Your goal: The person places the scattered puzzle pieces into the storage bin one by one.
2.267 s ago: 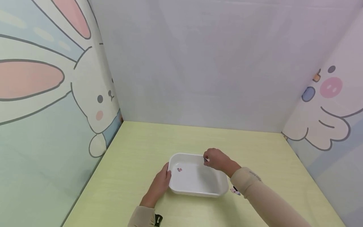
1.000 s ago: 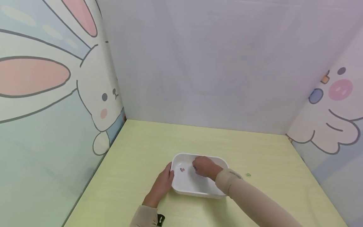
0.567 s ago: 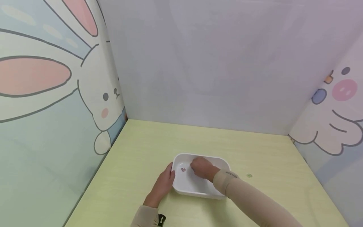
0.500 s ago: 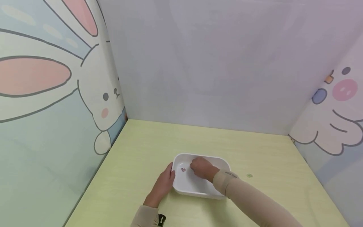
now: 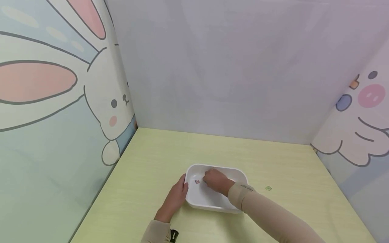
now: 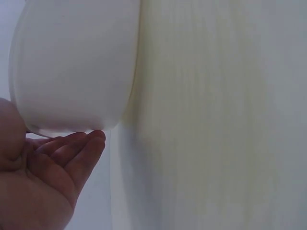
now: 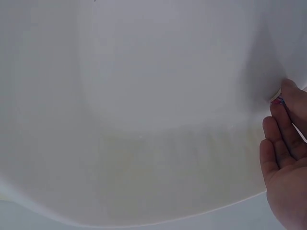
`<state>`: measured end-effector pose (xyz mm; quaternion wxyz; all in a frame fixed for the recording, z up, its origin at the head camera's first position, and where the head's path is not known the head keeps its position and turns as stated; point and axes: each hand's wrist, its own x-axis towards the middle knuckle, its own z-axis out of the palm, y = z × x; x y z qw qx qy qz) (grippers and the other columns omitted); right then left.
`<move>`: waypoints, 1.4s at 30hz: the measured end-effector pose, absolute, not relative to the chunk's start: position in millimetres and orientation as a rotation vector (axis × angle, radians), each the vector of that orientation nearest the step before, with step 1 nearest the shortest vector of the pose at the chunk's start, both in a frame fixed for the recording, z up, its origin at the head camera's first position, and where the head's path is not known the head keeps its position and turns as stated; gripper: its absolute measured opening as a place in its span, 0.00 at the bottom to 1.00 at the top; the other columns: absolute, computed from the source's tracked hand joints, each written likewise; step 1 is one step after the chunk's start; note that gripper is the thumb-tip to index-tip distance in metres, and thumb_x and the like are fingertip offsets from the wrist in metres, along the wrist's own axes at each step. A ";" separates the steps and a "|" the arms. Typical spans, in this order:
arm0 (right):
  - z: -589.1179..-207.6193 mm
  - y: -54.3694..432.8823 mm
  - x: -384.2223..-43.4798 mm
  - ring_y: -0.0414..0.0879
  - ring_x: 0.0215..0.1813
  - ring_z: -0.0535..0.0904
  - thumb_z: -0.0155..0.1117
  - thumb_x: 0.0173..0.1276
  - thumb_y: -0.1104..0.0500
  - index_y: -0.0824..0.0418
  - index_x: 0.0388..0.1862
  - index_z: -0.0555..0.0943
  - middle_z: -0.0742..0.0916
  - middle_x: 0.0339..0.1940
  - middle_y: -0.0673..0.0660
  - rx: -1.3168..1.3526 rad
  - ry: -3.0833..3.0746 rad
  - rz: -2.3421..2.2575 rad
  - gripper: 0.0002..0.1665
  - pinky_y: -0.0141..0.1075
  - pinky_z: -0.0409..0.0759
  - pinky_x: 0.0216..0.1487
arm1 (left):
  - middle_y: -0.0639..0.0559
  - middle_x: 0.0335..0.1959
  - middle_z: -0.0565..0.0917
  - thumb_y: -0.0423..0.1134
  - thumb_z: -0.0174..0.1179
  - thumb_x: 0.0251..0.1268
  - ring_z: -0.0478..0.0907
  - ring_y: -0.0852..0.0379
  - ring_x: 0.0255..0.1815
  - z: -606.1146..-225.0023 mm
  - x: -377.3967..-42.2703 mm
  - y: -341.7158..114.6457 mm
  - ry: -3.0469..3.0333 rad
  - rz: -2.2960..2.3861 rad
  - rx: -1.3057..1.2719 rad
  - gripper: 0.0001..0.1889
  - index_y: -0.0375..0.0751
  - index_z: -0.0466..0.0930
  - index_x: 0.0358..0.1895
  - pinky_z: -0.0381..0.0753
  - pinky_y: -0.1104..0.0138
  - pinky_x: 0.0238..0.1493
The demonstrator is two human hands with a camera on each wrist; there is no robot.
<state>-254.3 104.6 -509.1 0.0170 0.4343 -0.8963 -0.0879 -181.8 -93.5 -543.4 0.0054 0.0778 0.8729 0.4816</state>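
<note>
A white rectangular tray [image 5: 219, 166] sits on the pale green table [image 5: 146, 175]. My left hand [image 5: 177, 195] rests against the tray's left end; in the left wrist view its straight fingers [image 6: 72, 151] touch the tray's outer wall [image 6: 72, 62]. My right hand [image 5: 213, 180] is down inside the tray, fingers curled. In the right wrist view the right hand [image 7: 283, 158] pinches a small red-and-blue sticker [image 7: 277, 100] at its fingertips, close to the tray's floor [image 7: 158, 96]. Another small sticker [image 5: 197, 181] lies on the tray floor just left of that hand.
A small greenish piece [image 5: 268, 188] lies on the table right of the tray. Cartoon-printed walls close the table in: a rabbit panel [image 5: 103, 111] on the left, a plain back wall [image 5: 218, 84], and another panel [image 5: 355, 128] on the right.
My right hand has moved from the tray's far right rim down into the tray and leftward, toward the sticker lying there. The left hand has stayed at the tray's left end.
</note>
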 end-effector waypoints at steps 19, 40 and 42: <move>-515.1 106.0 -253.5 0.43 0.26 0.70 0.70 0.56 0.63 0.56 0.25 0.82 0.76 0.22 0.49 1.346 -2.736 -0.383 0.05 0.33 0.74 0.32 | 0.35 0.64 0.73 0.35 0.44 0.78 0.72 0.41 0.61 -541.6 -180.9 -92.2 2.739 1.500 0.248 0.23 0.32 0.60 0.72 0.69 0.45 0.61; -482.9 110.0 -254.3 0.47 0.34 0.78 0.66 0.63 0.66 0.60 0.37 0.86 0.83 0.31 0.53 1.186 -3.019 -0.051 0.05 0.39 0.79 0.39 | 0.34 0.64 0.72 0.36 0.44 0.78 0.71 0.39 0.62 -538.7 -180.8 -92.5 2.749 1.473 0.214 0.24 0.31 0.60 0.72 0.69 0.45 0.61; -476.7 112.0 -252.8 0.49 0.38 0.80 0.67 0.63 0.66 0.61 0.41 0.86 0.84 0.35 0.54 1.173 -3.030 -0.027 0.08 0.40 0.80 0.43 | 0.34 0.65 0.71 0.36 0.44 0.78 0.70 0.38 0.63 -538.4 -180.5 -92.6 2.742 1.469 0.211 0.24 0.30 0.59 0.72 0.68 0.44 0.62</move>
